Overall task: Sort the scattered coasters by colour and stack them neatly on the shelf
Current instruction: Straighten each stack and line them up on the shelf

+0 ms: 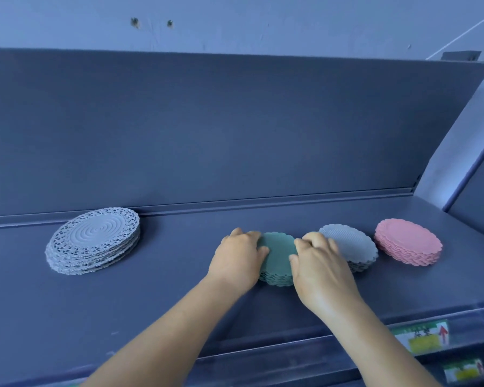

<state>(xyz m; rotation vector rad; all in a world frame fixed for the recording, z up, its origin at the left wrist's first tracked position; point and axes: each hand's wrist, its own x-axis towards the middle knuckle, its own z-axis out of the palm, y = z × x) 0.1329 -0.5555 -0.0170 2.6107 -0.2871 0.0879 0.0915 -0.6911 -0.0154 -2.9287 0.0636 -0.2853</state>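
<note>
- The green coaster stack (278, 256) lies flat on the shelf (179, 289), round and scalloped, so it has no long axis; its faces point straight up.
- It sits about midway between the shelf's back rail and its front edge, somewhat right of the middle of the shelf's length.
- The left hand (236, 261) cups the stack's left side, palm down, fingers curled round the far-left rim and thumb lying on the top coaster.
- The right hand (320, 268) grips the right side in the same way, fingers bent over the rim and knuckles raised; it partly hides the pile next to it.
- Both forearms reach in from the front edge and converge on the stack, wrists roughly level.
- The grey scalloped stack (352, 245) stands just to the right of the green one, close against the right hand; whether the two stacks touch is hidden.
- The pink stack (408, 243) is further right, near the shelf's right end, apart from the grey one.
- A wider stack of grey lace-edged coasters (94, 241) rests near the back rail towards the left end, well apart from the others.
- Two labels (422, 337) with red arrows are fixed below the front edge at the right.
</note>
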